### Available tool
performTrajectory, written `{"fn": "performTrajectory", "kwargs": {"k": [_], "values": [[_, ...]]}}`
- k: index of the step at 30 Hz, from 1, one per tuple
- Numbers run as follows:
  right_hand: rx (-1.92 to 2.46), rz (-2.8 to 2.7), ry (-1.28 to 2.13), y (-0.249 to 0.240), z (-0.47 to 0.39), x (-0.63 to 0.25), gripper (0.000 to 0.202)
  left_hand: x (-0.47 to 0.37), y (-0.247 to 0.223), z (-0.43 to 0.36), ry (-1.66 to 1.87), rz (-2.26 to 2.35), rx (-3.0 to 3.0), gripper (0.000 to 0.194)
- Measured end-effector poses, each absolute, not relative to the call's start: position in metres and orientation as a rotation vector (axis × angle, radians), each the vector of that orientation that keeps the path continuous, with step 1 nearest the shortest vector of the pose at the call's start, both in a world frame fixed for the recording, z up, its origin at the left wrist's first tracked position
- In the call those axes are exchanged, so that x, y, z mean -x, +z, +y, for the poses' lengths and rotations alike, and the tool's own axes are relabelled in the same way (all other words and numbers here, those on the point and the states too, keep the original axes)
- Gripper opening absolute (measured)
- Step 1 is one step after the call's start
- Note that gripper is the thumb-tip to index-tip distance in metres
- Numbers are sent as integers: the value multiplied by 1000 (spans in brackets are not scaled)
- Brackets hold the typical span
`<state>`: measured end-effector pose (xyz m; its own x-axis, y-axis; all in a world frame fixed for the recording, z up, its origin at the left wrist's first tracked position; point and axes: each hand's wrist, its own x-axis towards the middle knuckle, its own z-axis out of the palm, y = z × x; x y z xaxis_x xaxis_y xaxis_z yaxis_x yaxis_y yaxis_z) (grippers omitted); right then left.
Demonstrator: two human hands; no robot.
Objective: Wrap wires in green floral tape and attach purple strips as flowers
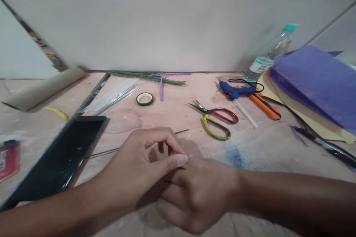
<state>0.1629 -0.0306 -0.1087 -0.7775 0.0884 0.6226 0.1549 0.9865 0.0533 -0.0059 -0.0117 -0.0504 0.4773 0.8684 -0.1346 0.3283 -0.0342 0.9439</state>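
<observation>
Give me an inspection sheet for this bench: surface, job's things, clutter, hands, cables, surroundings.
Surface: pinkish wooden table, scuffed, with a blue stain.
Job's things: thin green wire running under the hands; whether it is gripped is hidden.
Clutter: scissors, blue glue gun, orange cutter, green tape roll, phone, water bottle, purple paper, green stems.
Hands: left hand and right hand pressed together, fingers curled.
Cables: black cord at the glue gun.
Surroundings: plain pale wall.
</observation>
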Motion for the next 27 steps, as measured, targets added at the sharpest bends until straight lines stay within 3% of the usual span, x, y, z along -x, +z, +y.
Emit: {"fn": "performTrajectory", "kwargs": {"k": [5, 8, 9, 11, 14, 18, 22, 27], "values": [[192, -2519, -129, -103, -32, -164, 24, 15, -51, 9, 802, 1131, -1708, 26], [418, -2544, -51, -96, -25, -174, 26, 29, -52, 39, 1070, 1394, -1743, 53], [500, -2553, -45, -94, -20, -179, 25, 33, -54, 48, 1117, 1432, -1720, 51], [748, -2545, -15, -88, -7, -190, 19, 37, -59, 59, 1101, 1415, -1700, 22], [1124, -2524, 217, -83, 12, -205, 9, 35, -68, 57, 897, 1313, -1921, 32], [1187, -2534, 353, -87, 24, -209, 11, 26, -76, 38, 447, 1191, -2300, 6], [1233, -2478, 370, -95, 17, -204, 13, 19, -75, 26, 241, 1129, -2556, 13], [1209, -2369, 418, -101, 2, -208, 10, 20, -77, 17, 297, 1191, -2448, 22]]}}
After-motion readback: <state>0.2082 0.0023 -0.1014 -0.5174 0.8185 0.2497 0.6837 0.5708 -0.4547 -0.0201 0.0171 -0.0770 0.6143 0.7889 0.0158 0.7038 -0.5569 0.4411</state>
